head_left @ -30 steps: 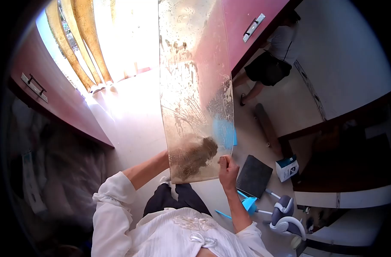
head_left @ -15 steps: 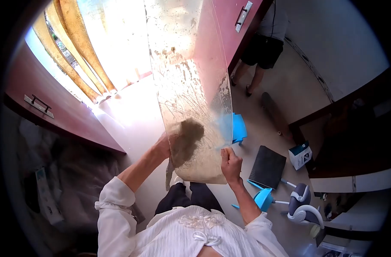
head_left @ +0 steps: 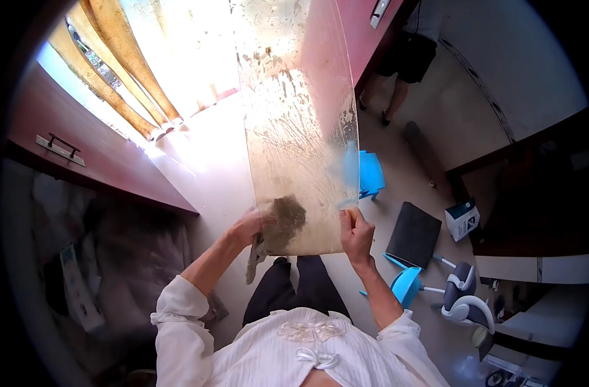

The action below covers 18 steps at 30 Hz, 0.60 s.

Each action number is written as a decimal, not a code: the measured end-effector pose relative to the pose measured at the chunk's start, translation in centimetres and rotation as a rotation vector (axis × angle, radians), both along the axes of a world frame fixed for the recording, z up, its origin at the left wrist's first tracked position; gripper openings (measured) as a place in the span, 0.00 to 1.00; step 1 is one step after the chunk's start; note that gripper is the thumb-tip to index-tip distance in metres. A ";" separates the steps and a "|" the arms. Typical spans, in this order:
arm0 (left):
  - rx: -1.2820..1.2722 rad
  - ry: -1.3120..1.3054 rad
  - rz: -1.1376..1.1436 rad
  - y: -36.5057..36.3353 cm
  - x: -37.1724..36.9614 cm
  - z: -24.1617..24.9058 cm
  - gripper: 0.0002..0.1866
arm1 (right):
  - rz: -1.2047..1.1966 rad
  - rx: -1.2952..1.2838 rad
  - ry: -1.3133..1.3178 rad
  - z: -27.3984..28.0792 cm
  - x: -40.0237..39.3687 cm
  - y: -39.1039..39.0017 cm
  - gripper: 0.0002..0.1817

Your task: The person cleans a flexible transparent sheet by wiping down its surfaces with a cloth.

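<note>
A long clear panel (head_left: 301, 155), streaked and spotted with brown dirt, stands in front of me and runs up past the top of the view. At its lower left edge my left hand (head_left: 248, 226) is closed on a dirty grey-brown cloth (head_left: 287, 219). Most of the cloth shows as a dark patch against the panel, apparently seen through it, and one end hangs below the fingers. Some left fingers are hidden. My right hand (head_left: 357, 237) grips the panel's lower right edge, thumb on the near face.
Behind the panel is a blue plastic chair (head_left: 370, 173). To the right lie a dark flat board (head_left: 413, 233), a box (head_left: 462, 220) and a blue-and-grey seat (head_left: 407, 287). Pink doors (head_left: 107, 164) flank the bright doorway. A person in black shorts (head_left: 407, 58) stands at upper right.
The cloth has slid down the panel towards its lower edge with my left hand. The panel and right hand sit slightly higher and further right in view.
</note>
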<state>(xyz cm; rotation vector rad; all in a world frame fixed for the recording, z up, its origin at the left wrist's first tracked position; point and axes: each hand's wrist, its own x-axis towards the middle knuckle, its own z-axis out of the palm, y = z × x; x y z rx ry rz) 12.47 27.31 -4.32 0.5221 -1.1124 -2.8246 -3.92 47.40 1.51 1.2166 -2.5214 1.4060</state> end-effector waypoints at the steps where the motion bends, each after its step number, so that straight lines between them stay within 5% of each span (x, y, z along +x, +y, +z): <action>1: -0.006 0.050 0.060 -1.5 -1.1 4.5 0.23 | -0.009 -0.044 -0.018 0.1 0.5 -0.2 0.11; 5: 0.177 0.133 0.189 -4.9 -2.3 8.5 0.22 | -0.005 -0.172 -0.085 0.7 1.3 -1.2 0.10; 7: 0.115 0.137 0.057 -4.5 -1.9 6.7 0.20 | -0.011 -0.139 -0.152 0.9 1.2 -1.1 0.11; 8: -0.163 0.060 0.084 -0.9 -0.1 4.3 0.22 | 0.012 -0.071 -0.188 1.2 1.2 -0.6 0.13; 9: -0.101 0.048 -0.057 0.9 0.7 4.8 0.27 | 0.032 -0.003 -0.229 1.3 1.2 -0.3 0.14; 11: -0.024 -0.181 -0.123 4.9 3.1 3.6 0.25 | 0.073 -0.037 -0.222 0.6 1.6 0.1 0.16; 12: -0.264 -0.437 -0.160 6.7 3.9 1.3 0.22 | 0.092 -0.039 -0.286 0.4 1.8 0.3 0.16; 15: -0.235 -0.191 -0.113 9.2 6.5 -2.3 0.21 | 0.144 -0.077 -0.437 0.3 2.1 0.8 0.13; 18: -0.095 -0.299 0.055 11.1 7.5 -2.6 0.20 | 0.230 -0.079 -0.760 2.2 2.2 1.1 0.09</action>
